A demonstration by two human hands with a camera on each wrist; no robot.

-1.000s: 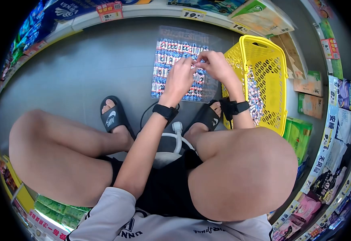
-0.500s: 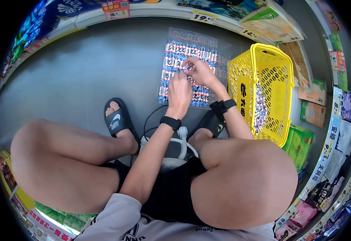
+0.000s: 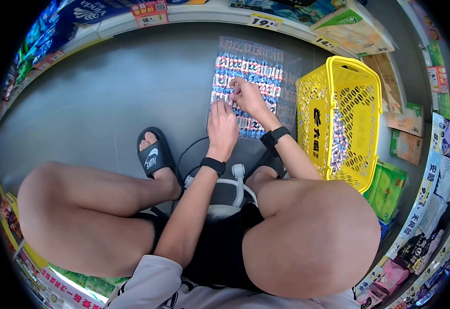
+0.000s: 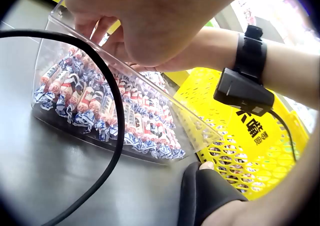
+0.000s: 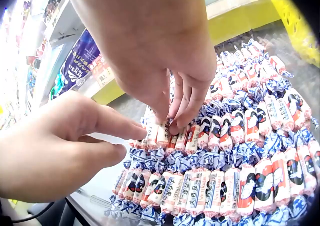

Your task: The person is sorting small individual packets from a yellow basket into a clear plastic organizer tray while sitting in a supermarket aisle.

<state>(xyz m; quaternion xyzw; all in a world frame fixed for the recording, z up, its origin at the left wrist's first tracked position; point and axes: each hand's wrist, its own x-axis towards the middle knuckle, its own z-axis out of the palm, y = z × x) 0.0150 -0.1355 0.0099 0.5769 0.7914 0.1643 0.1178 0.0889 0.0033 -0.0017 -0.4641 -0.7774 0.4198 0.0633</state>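
A clear plastic box on the floor holds rows of wrapped candies with white, red and blue wrappers and twisted blue ends. My right hand is over the left part of the box. Its thumb and fingertips pinch one upright-lying candy in a middle row. Nearer to me, my left hand reaches over the box's near left side. In the right wrist view, its thumb and index finger are extended and apart at that row's left end, beside the right fingertips.
A yellow basket with more candies inside stands right of the box. A black cable crosses before the left wrist camera. Slippered feet are near the box. Shelves with packaged goods line the back and right.
My hands, together over the box's middle earlier, have moved apart a little. The right hand has shifted left across the candies; the left has drawn back toward me. The head view has shifted slightly.
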